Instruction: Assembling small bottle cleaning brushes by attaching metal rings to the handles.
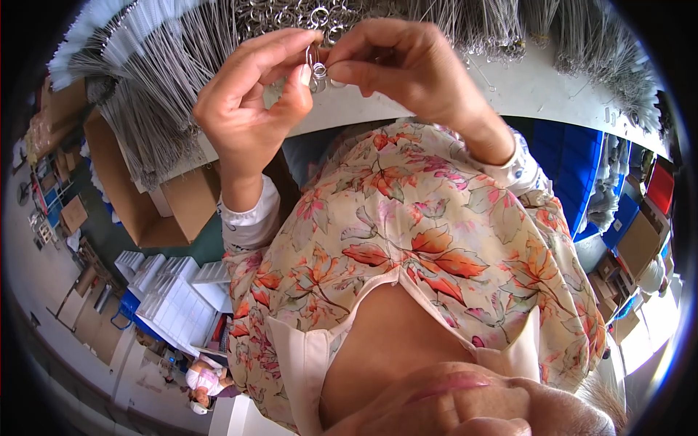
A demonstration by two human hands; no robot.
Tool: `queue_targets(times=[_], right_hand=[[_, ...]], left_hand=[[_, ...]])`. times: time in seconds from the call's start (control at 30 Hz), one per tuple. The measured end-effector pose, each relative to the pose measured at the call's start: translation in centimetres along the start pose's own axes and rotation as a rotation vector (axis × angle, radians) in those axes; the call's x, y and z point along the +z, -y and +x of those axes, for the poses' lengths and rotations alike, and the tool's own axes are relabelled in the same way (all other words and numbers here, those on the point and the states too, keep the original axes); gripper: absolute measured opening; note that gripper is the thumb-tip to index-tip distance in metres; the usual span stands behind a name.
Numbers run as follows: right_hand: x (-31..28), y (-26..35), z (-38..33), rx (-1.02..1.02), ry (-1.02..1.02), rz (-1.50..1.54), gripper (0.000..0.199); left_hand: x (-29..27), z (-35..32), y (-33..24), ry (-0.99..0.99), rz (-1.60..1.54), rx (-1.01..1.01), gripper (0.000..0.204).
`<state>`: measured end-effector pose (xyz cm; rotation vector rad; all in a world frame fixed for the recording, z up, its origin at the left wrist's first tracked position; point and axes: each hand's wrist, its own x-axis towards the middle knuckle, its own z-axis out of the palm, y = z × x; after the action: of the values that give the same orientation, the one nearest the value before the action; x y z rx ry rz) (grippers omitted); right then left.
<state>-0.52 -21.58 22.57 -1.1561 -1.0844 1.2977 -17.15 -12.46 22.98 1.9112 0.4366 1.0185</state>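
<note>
Two hands, left hand [251,102] and right hand [407,65], fingertips pinched shut on one small metal ring [318,70] above the white table [523,87].

Two hands [251,102], one ring [318,70], two cardboard boxes [156,211].

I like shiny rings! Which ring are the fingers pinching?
The small metal ring pinched between the left hand and right hand; the other rings lie heaped on the table.

Metal ring [318,70] between both hands, above table [523,91].
</note>
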Motion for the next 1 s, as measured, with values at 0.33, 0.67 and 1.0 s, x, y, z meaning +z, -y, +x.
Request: queue_targets(times=[0.33, 0.67, 1.0], right_hand=[[0.5, -8.5, -0.1, -0.708, -0.006, -1.101, 0.013], [-13.3, 0.4, 0.0, -0.424, -0.819, -1.27, 0.015], [-13.8, 3.0, -0.3, -0.544, -0.775, -0.869, 0.012]], left_hand=[[-6.1, 5.0, 7.0, 0.207, 1.278, -0.466, 0.031], [-7.8, 4.8, 8.9, 0.085, 1.024, -0.528, 0.023], [-11.1, 3.0, 2.0, -0.678, 0.071, -0.036, 0.023]])
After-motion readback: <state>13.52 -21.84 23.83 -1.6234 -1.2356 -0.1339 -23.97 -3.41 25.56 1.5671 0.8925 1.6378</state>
